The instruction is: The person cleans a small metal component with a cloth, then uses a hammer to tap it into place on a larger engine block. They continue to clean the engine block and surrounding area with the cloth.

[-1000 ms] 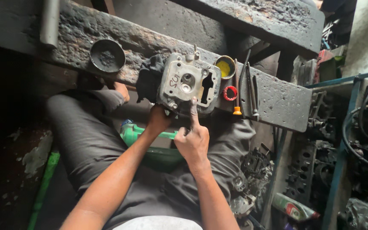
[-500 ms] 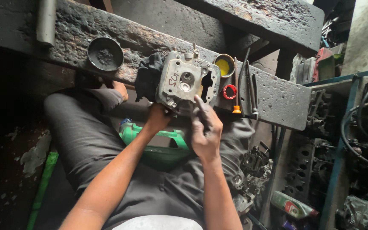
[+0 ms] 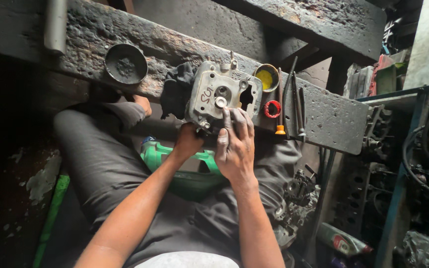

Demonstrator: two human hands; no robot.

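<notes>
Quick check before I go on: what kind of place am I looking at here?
Most likely a small engine repair workshop. A metal engine cylinder head sits on a grimy, oil-blackened workbench, hand tools lie beside it, and more engine parts are piled on the floor.

The engine head (image 3: pixel 222 97) is dull silver-grey with a red scrawl on its face. The worktop (image 3: pixel 333 116) is black and blotched with pale grey wear. A black rag (image 3: pixel 176 89) lies beside a sooty dark cup (image 3: pixel 125 63). The small tin (image 3: pixel 266 77) shows yellow inside, the ring (image 3: pixel 272 108) is red, the screwdriver's tip (image 3: pixel 280 130) orange, the can (image 3: pixel 184 171) bright green, and the trousers (image 3: pixel 100 164) dark grey.
</notes>
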